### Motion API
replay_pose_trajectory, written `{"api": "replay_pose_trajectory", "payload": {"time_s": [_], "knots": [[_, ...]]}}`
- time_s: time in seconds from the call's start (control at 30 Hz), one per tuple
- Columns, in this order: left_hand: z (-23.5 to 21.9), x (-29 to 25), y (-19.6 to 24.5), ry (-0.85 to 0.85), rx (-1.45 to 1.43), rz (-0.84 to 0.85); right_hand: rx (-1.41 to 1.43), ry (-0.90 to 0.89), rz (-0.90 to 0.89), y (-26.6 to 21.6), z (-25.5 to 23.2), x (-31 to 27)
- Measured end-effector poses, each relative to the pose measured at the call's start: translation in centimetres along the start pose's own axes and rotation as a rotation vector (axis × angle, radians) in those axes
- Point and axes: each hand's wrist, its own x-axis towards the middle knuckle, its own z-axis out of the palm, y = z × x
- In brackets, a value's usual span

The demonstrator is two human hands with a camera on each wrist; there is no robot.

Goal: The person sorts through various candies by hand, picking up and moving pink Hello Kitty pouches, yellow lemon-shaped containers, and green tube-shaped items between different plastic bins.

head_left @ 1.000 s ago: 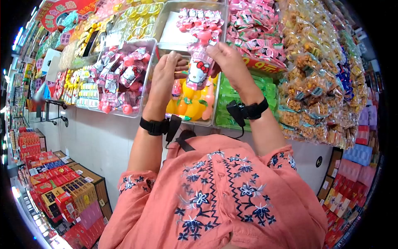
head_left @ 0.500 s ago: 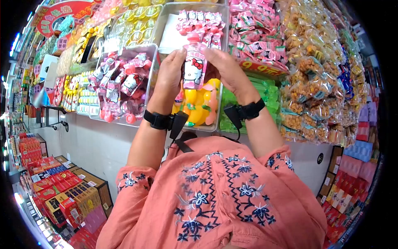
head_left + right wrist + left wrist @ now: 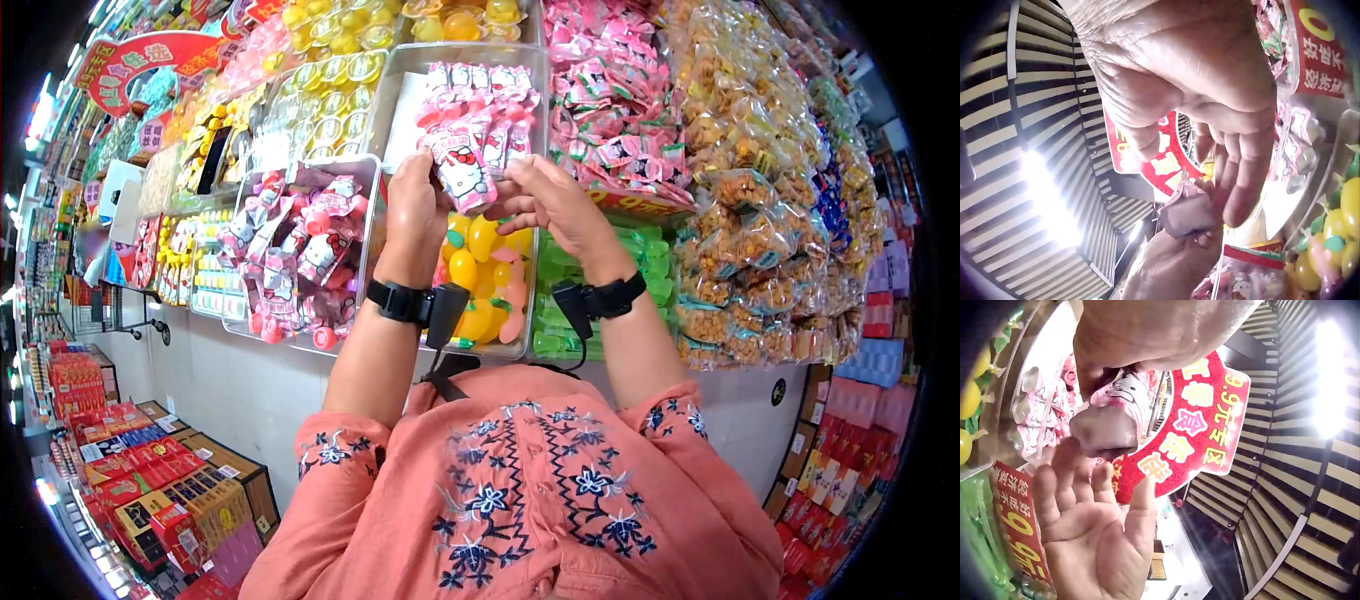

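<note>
My left hand [image 3: 412,205] holds a pink pouch with a white cartoon cat and red bow [image 3: 462,168], its thumb along the pouch's left edge. In the left wrist view the pouch's pale bottom end [image 3: 1105,431] points toward the camera. My right hand [image 3: 562,208] is just right of the pouch, fingers spread loosely and the palm showing in the left wrist view. Below the pouch is a clear bin [image 3: 528,318] of yellow and pink fruit-shaped packs [image 3: 480,265]. Behind it, more pink cat pouches [image 3: 480,78] lie in another clear bin.
Left of my hands stands a bin of pink and purple cat pouches [image 3: 300,245]. Green packs [image 3: 605,290] lie to the right, beside bagged brown snacks [image 3: 745,220]. A red price sign [image 3: 1017,519] edges the pink packets' bin. Red boxes [image 3: 135,450] are stacked low at left.
The pouch was upright between both hands; now it tilts in the left hand, its upper end to the left. The right hand has let go and drawn slightly to the right.
</note>
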Motion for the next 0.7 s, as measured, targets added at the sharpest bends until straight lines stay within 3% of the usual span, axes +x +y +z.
{"api": "replay_pose_trajectory", "payload": {"time_s": [0.17, 0.2, 0.3, 0.33, 0.37, 0.43, 0.47, 0.57, 0.63, 0.7], "knots": [[-1.4, 3.3, -2.0, -0.081, -0.126, -0.057, -0.044, -0.026, -0.037, 0.4, -0.7, 2.3], [-0.5, 3.3, -1.9, -0.075, -0.139, -0.062, 0.031, 0.051, -0.073, 0.3, -0.9, 2.7], [-0.3, 3.1, -0.8, -0.084, -0.039, -0.107, 0.103, 0.107, -0.094, -0.1, -2.6, 4.3], [-0.3, 3.0, 0.1, -0.164, 0.029, -0.096, 0.088, 0.179, -0.120, -0.8, -2.3, 4.5], [0.1, 2.9, 0.7, -0.064, 0.190, -0.046, 0.062, 0.175, -0.121, -1.0, -2.9, 4.8], [-0.4, 4.5, 0.6, 0.083, 0.869, 0.528, 0.008, 0.160, -0.123, -1.7, -4.3, 5.5], [-1.0, 5.1, 0.9, -0.004, 1.162, 0.699, 0.000, 0.159, -0.109, -2.0, -4.9, 5.8], [1.4, 4.6, 2.3, -0.257, 1.456, 0.964, -0.155, 0.175, -0.091, -3.8, -5.1, 6.2], [2.0, 5.1, 2.4, -0.450, 1.524, 0.834, -0.185, 0.174, -0.081, -4.3, -5.1, 6.7], [2.8, 5.3, 2.1, -0.490, 1.625, 0.652, -0.196, 0.150, -0.053, -4.4, -5.6, 7.5]]}}
